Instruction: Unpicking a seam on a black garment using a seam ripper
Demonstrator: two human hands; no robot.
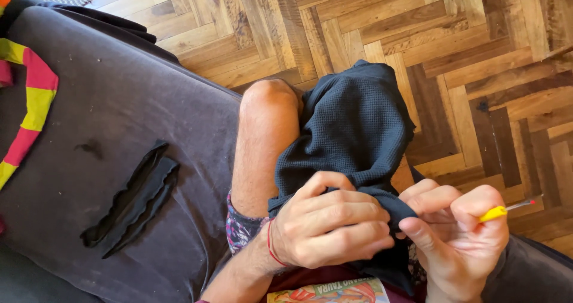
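Evidently mid-stitch: left hand [331, 219] fingers pinch the dark waffle-knit garment [352, 130], right hand [456, 237] fingers closed on a yellow-handled hook [504, 209]; next needs careful aim at the pinched fold.

Yellow-handled tool [501, 211] tip perhaps a hook, too small.

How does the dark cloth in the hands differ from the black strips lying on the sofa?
The dark waffle-knit cloth is a broad, bunched piece draped over the knee, pinched by the left hand; the black strips are narrow, wavy-edged, lying flat and untouched on the grey sofa. Both are dark fabric.
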